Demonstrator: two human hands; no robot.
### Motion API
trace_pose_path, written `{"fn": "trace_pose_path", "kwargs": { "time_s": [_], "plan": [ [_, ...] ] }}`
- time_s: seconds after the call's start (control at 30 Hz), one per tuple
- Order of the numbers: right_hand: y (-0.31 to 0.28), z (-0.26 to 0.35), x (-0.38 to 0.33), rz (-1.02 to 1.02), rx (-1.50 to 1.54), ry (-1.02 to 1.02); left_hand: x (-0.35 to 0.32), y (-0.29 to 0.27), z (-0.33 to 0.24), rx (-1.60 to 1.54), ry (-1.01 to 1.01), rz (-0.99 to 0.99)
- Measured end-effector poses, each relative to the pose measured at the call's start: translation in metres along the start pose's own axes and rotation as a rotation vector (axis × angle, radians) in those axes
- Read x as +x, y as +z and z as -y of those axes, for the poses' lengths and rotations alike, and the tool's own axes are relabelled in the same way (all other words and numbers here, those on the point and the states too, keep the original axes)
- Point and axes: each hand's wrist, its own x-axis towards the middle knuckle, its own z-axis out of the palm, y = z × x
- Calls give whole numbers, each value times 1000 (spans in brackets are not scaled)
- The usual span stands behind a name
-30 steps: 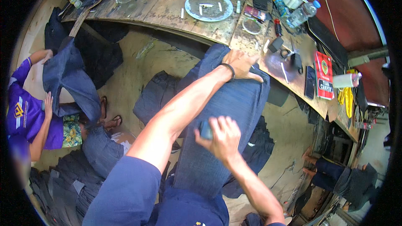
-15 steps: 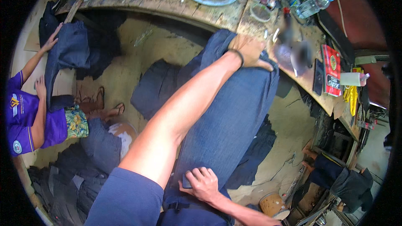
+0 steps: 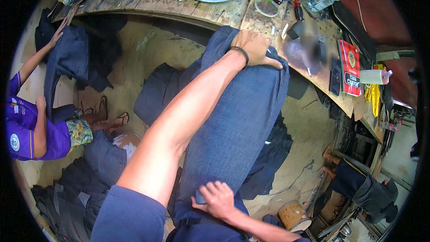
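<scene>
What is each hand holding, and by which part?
Right hand: a small bluish block, by its right side. Left hand: on the denim, far end; grip unclear.

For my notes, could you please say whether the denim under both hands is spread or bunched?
Mostly spread: denim runs smooth between left hand and right hand.

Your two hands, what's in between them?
Just a bare stretch of blue denim, from your left hand to your right hand, which grips a small bluish block. The head view shows it.
</scene>
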Motion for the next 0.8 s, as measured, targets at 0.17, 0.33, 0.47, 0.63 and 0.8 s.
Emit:
{"fn": "trace_pose_path", "kwargs": {
  "time_s": [0.17, 0.33, 0.47, 0.63, 0.8],
  "plan": [
    [-20, -99, 64, -466, -389, -3, 0, -2, 0, 44, 41, -65],
    [-8, -13, 20, -395, -357, 117, 0, -2, -1, 76, 28, -54],
    [-30, -15, 15, -146, -106, 111, 0, -2, -3, 82, 10, -63],
    [-20, -48, 37, -476, -386, 188, -3, 0, -5, 124, -9, -66],
    [-54, 24, 40, 150, 17, 169, 1, -5, 2, 59, 22, 24]
  ]
}}
